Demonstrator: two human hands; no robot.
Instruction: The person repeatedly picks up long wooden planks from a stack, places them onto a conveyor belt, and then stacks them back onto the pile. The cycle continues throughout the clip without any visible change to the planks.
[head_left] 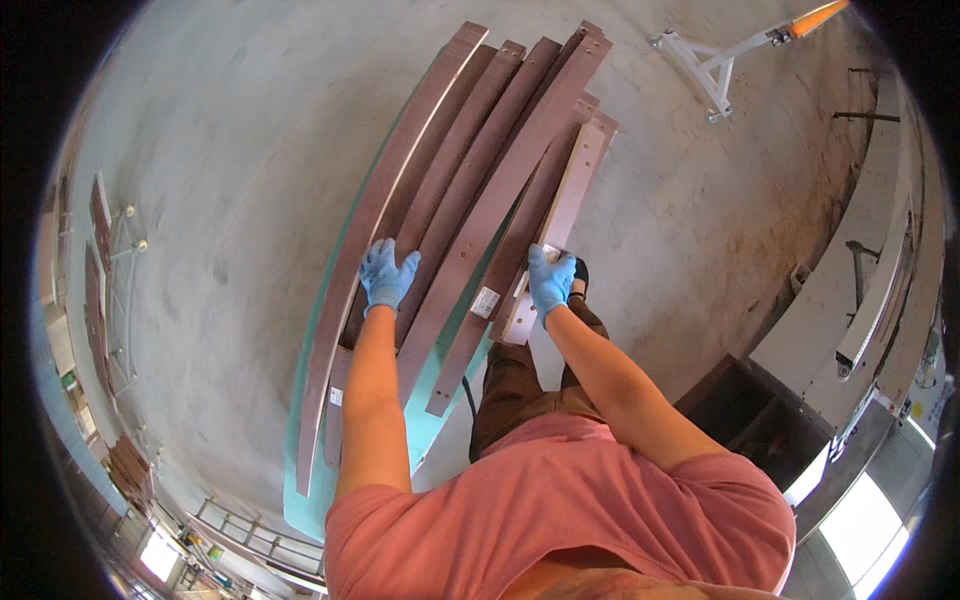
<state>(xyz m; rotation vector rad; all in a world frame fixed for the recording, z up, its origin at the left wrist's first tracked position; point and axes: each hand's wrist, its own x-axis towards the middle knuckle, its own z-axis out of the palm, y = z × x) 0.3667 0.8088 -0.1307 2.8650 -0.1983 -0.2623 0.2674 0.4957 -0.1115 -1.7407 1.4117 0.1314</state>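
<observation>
the long strips [470,190] look like matt reddish-brown coated metal with smooth faces and small paper labels, resting on a smooth teal painted panel [420,420] over rough grey concrete floor [220,180], while both hands wear blue rubbery gloves [386,275].

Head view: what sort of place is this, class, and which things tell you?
Probably a workshop or factory floor. Long reddish-brown metal strips lie stacked on a bare concrete floor, gloved hands resting on them: left hand, right hand. A white metal stand is nearby.
</observation>
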